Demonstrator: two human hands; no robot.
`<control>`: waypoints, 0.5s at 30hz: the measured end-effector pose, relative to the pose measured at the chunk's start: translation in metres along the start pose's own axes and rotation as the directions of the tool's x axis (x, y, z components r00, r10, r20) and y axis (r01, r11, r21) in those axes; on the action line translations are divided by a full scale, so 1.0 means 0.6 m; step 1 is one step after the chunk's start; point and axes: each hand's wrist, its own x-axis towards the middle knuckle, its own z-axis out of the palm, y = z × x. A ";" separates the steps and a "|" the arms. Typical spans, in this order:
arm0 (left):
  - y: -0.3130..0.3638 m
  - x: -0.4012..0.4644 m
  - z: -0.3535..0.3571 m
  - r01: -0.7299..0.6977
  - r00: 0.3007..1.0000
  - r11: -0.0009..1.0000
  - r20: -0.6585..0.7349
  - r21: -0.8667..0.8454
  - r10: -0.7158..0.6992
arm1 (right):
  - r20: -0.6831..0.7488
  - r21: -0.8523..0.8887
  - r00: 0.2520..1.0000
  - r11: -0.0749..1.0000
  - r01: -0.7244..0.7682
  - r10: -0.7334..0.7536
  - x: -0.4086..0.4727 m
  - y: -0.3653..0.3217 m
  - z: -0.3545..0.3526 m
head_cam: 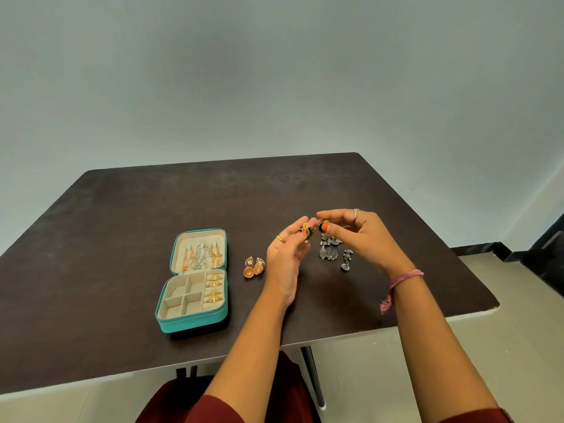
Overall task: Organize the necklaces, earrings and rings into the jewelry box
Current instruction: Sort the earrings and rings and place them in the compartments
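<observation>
Teal jewelry box (195, 323) open, gold rings slotted; green-gold earrings (306, 230) in each hand's pinching grip

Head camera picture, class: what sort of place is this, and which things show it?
Probably a plain room at home, not a shop or workshop: a small dark table against a bare grey wall, a pale tiled floor, and a personal jewelry box lying open.
</observation>
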 end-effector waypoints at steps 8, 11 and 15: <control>0.043 0.001 -0.003 -0.155 0.985 0.963 0.102 0.218 0.136 | -0.007 0.114 0.998 0.992 -0.055 0.056 -0.007 -0.034 0.004; 0.064 -0.002 -0.008 -0.210 0.973 0.936 0.156 0.281 0.171 | 0.021 0.066 0.997 0.995 -0.077 0.076 -0.006 -0.041 0.007; 0.092 0.002 -0.020 -0.195 0.974 0.919 0.177 0.343 0.141 | 0.050 0.083 0.997 0.995 -0.056 0.052 -0.009 -0.044 0.014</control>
